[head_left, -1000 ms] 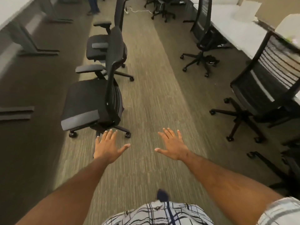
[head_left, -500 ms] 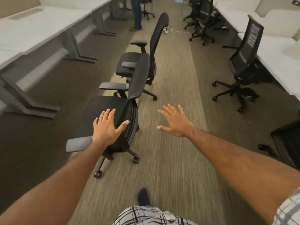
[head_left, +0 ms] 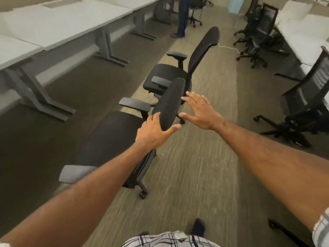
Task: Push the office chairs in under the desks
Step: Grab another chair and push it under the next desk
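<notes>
A black office chair stands out in the aisle, its seat facing the long white desks on the left. My left hand wraps over the lower edge of its mesh backrest, thumb on the rear face and fingers on the seat side. With fingers spread, my right hand hovers at the backrest's rear, fingertips at or just off its upper edge. A second black chair stands just beyond, also out from the desks.
A person's legs stand further up the aisle. More black chairs sit by the white desks on the right, others at the far right. A white cable lies on the carpet. Desk legs stand on the left.
I have walked up to the near chair. My left hand went from the open air onto the backrest, and my right hand came in beside it.
</notes>
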